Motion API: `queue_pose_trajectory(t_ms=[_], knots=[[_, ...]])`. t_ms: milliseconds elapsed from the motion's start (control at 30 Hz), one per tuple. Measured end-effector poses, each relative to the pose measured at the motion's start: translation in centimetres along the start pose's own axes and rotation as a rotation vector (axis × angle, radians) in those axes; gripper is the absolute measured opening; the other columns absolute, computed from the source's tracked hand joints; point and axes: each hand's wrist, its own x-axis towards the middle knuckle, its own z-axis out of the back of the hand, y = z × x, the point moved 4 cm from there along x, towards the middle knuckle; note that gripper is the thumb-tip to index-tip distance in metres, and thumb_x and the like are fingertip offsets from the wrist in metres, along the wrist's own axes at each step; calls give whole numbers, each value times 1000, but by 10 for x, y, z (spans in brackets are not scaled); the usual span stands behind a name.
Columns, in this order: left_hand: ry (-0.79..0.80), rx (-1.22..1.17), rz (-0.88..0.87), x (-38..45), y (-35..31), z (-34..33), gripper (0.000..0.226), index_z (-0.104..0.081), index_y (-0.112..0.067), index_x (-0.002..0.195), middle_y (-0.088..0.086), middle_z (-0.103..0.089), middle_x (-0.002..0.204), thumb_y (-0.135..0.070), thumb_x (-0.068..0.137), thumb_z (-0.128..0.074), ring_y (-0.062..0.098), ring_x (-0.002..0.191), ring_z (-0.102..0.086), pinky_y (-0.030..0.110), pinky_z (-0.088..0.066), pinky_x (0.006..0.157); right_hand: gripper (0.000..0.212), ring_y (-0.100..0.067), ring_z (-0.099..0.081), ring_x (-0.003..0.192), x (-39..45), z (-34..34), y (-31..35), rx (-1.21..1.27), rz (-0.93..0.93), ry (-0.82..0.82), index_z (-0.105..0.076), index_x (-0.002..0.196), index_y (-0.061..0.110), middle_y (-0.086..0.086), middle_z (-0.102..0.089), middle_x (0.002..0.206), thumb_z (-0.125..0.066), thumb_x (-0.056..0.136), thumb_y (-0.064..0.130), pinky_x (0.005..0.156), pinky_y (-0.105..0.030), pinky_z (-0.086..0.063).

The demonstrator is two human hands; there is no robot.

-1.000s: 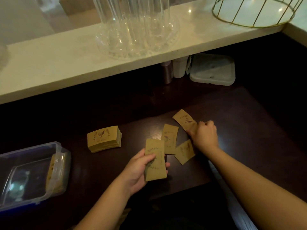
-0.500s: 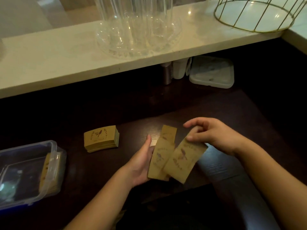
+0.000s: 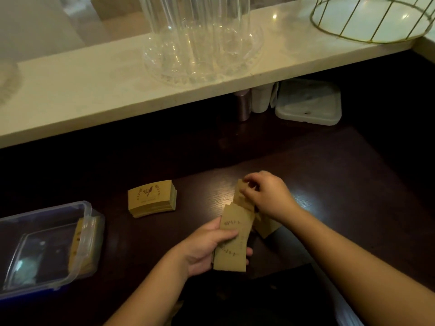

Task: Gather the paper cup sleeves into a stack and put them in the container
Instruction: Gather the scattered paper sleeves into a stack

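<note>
nearest the camera, the left hand (image 3: 207,249) grips a small bundle of brown paper cup sleeves (image 3: 234,241) above the near edge of the dark tabletop (image 3: 329,184), thumb pressed across the printed front and fingers wrapped behind, clamped on the bundle. just beyond it, the right hand (image 3: 266,196) pinches more sleeves (image 3: 241,196) at their top edge, fingertips closed on them; these overlap the back of the left hand's bundle, and how many sleeves it holds is hard to tell. one sleeve corner (image 3: 268,228) pokes out below the right wrist.

at the tabletop's near left corner sits a clear plastic container (image 3: 89,222) with a blue base, a few sleeves standing on edge against its right wall. a little farther back, between the container and the hands, a neat stack of sleeves (image 3: 151,198) lies flat on the tabletop, apart from both.

along the far edge, under a pale counter ledge (image 3: 70,90), stand a small metallic cylinder (image 3: 243,105), a white cup (image 3: 260,100) and a flat white lid (image 3: 308,102). on the ledge rest a clear glass stand (image 3: 202,43) and a gold wire basket (image 3: 374,20).
</note>
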Motion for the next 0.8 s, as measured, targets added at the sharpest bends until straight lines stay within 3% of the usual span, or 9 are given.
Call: queue_pose_trajectory(t_ms=[67, 133, 267, 333, 467, 633, 800], knots=[[-52, -4, -19, -3, 0, 7, 36, -54, -17, 126, 18, -72, 96, -7, 91, -56, 37, 90, -70, 48, -59, 69, 60, -30, -54, 111, 13, -11, -19, -146, -127, 96, -52, 133, 13, -13, -52, 124, -67, 82, 43, 90, -39, -47], [-93, -10, -37, -4, 1, 14, 35, -54, -17, 126, 17, -74, 94, -8, 91, -55, 36, 89, -70, 47, -60, 71, 77, -36, -42, 120, 17, -24, -34, -280, -198, 230, -44, 135, 11, -16, -41, 131, -68, 76, 55, 95, -44, -43], [-117, -44, -57, -7, -1, 21, 32, -60, -18, 120, 17, -75, 94, -16, 88, -60, 36, 87, -71, 46, -60, 70, 83, -36, -36, 120, 18, -37, -47, -341, -203, 265, -44, 129, 10, -16, -37, 130, -75, 68, 57, 95, -45, -43], [-138, -67, -53, -6, -3, 24, 35, -61, -17, 119, 19, -74, 97, -25, 85, -63, 37, 89, -71, 45, -60, 67, 76, -34, -40, 117, 20, -36, -50, -289, -226, 229, -45, 124, 11, -14, -41, 127, -79, 68, 49, 94, -44, -43], [-196, -108, -22, -3, -4, 32, 54, -67, -20, 117, 21, -70, 113, -56, 79, -55, 40, 100, -67, 44, -59, 69, 33, -22, -59, 86, 21, -20, -59, 49, -343, 47, -60, 109, 10, -4, -62, 94, -70, 81, 24, 71, -36, -50], [-210, -131, -40, 3, -10, 37, 63, -62, -25, 118, 18, -61, 126, -71, 80, -40, 41, 104, -65, 46, -58, 71, 21, -16, -65, 72, 8, 17, -63, 805, -518, -53, -68, 107, 7, -6, -71, 85, -67, 87, 14, 63, -29, -51], [-163, -16, -19, 17, -11, 19, 61, -67, -20, 119, 14, -68, 121, -65, 82, -48, 32, 109, -64, 46, -53, 87, 18, -7, -66, 57, -15, 18, -30, 842, -413, 94, -67, 101, 7, -6, -70, 79, -70, 84, 7, 49, -17, -51]])
